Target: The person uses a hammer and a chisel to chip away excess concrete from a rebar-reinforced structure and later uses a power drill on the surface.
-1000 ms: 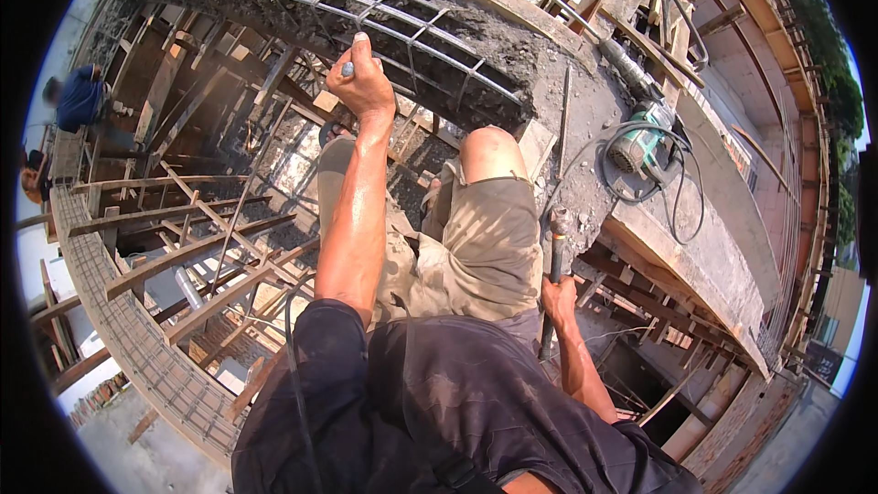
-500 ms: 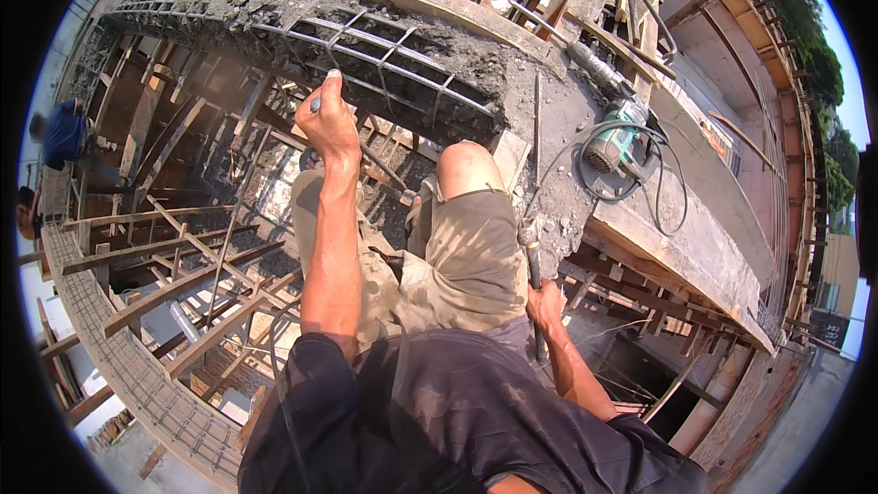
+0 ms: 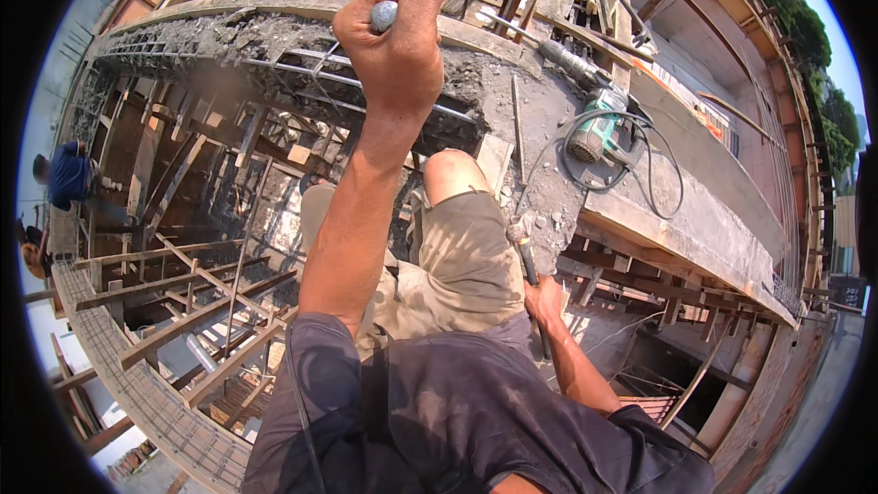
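Observation:
My left hand [image 3: 393, 41] is raised high over the broken concrete beam, closed in a fist. It grips a round metal bar [image 3: 383, 16], whose grey blunt end pokes out beside the thumb; the rest of the bar is hidden. Low by my right thigh, my right hand [image 3: 546, 297] is wrapped round the dark handle of a hammer [image 3: 521, 242], its head resting near the concrete ledge. Behind the left fist runs the chipped beam [image 3: 265, 32] with bare steel rebar [image 3: 320, 73] showing along its side.
A green and grey demolition hammer drill [image 3: 599, 133] lies on the concrete slab with its black cable [image 3: 654, 174] looped round it. A thin steel rod [image 3: 518, 119] lies beside it. Timber props [image 3: 174, 183] criss-cross the drop at left. Another person [image 3: 69, 178] stands far left.
My left hand has risen with the metal bar, up and to the right, toward the camera. The right hand still holds the hammer. The view has shifted slightly.

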The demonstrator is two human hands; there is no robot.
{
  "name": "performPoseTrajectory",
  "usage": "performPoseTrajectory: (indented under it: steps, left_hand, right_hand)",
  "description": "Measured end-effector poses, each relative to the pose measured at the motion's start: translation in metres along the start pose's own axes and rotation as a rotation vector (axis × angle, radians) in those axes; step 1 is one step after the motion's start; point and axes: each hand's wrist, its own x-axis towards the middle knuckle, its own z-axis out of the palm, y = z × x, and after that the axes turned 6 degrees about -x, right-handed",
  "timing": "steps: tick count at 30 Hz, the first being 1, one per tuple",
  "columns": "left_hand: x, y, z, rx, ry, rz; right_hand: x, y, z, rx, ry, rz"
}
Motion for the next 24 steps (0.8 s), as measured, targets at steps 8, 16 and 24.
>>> performPoseTrajectory:
  steps: [8,16,24]
  left_hand:
    - [-0.048,-0.053,0.022,0.168,-0.240,-0.098]
    - [-0.115,-0.081,0.098,0.433,-0.579,-0.019]
    - [-0.110,-0.104,0.114,0.433,-0.578,0.048]
  right_hand:
    - [-0.003,0.009,0.010,0.082,0.111,-0.047]
    - [-0.040,-0.029,-0.046,0.307,0.107,0.041]
    - [-0.078,-0.102,-0.204,1.088,0.563,-0.331]
